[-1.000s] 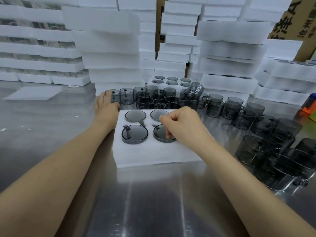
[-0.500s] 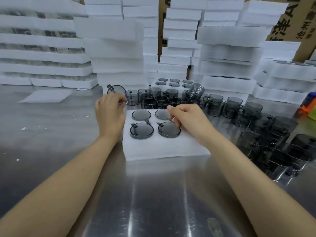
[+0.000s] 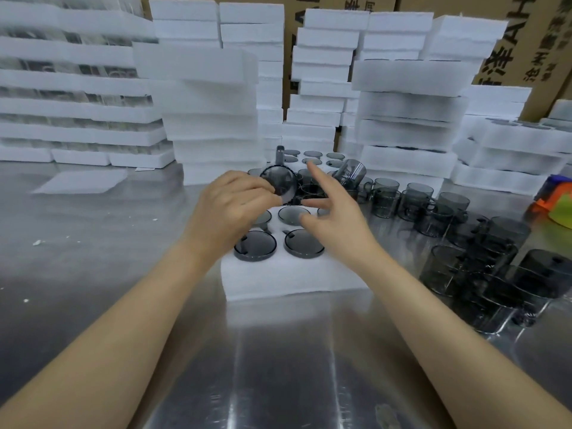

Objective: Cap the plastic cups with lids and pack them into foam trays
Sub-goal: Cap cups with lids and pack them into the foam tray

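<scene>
A white foam tray (image 3: 294, 280) lies on the steel table in front of me, with several capped smoky-grey plastic cups (image 3: 255, 245) sunk in its holes. My left hand (image 3: 230, 209) holds another grey cup (image 3: 278, 182) tipped on its side above the tray's far edge, its handle pointing up. My right hand (image 3: 334, 209) hovers over the tray's right side with fingers spread and nothing in it, the index finger reaching toward the held cup.
Loose uncapped grey cups (image 3: 445, 209) crowd the table to the right and behind the tray. Tall stacks of white foam trays (image 3: 213, 119) line the back. A filled tray (image 3: 312, 156) sits behind. Cardboard boxes (image 3: 510, 41) stand at the far right. An orange-green object (image 3: 554, 199) lies at the right edge.
My left hand has lifted a cup from the row behind the tray and brought it rightward over the tray. My right hand left the front-right lid and opened, rising toward the cup.
</scene>
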Available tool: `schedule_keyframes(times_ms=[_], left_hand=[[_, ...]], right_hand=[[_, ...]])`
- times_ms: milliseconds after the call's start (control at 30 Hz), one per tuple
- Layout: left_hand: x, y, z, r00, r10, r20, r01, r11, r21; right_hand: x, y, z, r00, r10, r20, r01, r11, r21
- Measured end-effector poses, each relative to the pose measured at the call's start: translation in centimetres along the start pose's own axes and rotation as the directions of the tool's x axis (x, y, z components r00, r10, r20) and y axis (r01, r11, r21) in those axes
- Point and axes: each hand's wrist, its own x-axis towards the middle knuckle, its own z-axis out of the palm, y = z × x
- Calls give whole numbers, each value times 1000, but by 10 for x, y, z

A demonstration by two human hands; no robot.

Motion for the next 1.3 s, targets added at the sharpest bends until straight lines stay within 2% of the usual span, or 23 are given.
schedule_keyframes(times_ms=[133,233,333,567,700,800,900,967,1033,1133,1233,1300], left_hand=[[4,4,0,994,107,8,-107,994,-3],[6,3,2,991,128,-30,-128,992,17],[10,3,4,995,80,-59,-78,996,32],[7,7,0,981,-138,139,146,988,-44],[8,9,-1,969,-191,158,202,977,-61],[5,8,-2,938,-283,198,311,942,-125],[4,7,-2,914,-345,215,378,915,-139],[4,7,-1,904,-365,222,401,904,-149],[2,6,0,893,-386,229,427,888,-168],[0,5,2,873,-422,246,471,860,-196],[-1,4,4,864,-439,247,487,852,-190],[-2,4,4,850,-460,258,510,840,-185]], right_hand=[[-1,0,3,998,-58,24,58,998,-8],[1,-1,3,999,-43,-12,43,999,20],[1,-2,4,998,-52,-37,53,998,37],[-4,-7,3,994,-102,35,101,995,16],[-1,-11,-2,995,-94,-11,94,994,-51],[6,-14,-14,996,44,-83,-32,989,147],[11,-13,-26,971,225,-82,-173,896,409],[12,-14,-31,956,285,-66,-225,862,455],[11,-15,-37,967,244,-65,-204,907,369],[9,-14,-45,991,122,-53,-114,985,129],[8,-10,-49,995,79,-67,-83,995,-61],[8,-6,-50,994,112,-6,-111,971,-213]])
